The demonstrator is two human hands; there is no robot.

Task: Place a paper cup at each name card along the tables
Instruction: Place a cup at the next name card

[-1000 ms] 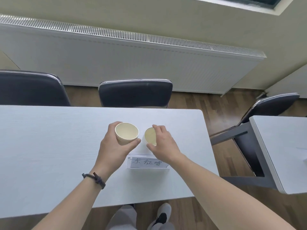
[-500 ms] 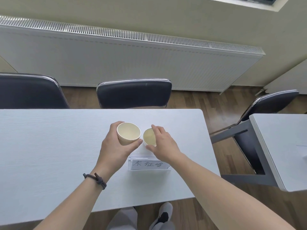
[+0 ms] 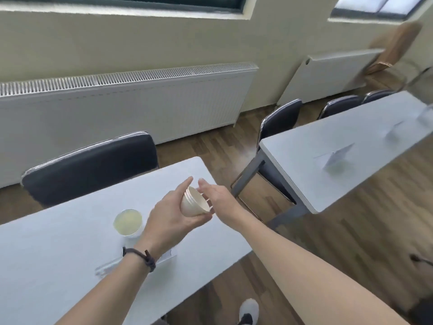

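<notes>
One cream paper cup [image 3: 128,222] stands upright, rim blurred.

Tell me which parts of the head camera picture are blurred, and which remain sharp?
Head view: motion blur smears the right table and its name cards; the far corner is streaked. The left hand with the cup stack is sharper. Wide-angle distortion tilts the radiator.

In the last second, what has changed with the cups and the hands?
The right hand has let go of the single paper cup, which now stands on the table behind the name card. The view has swung right toward the next table. The left hand still holds the cup stack, now tilted.
</notes>
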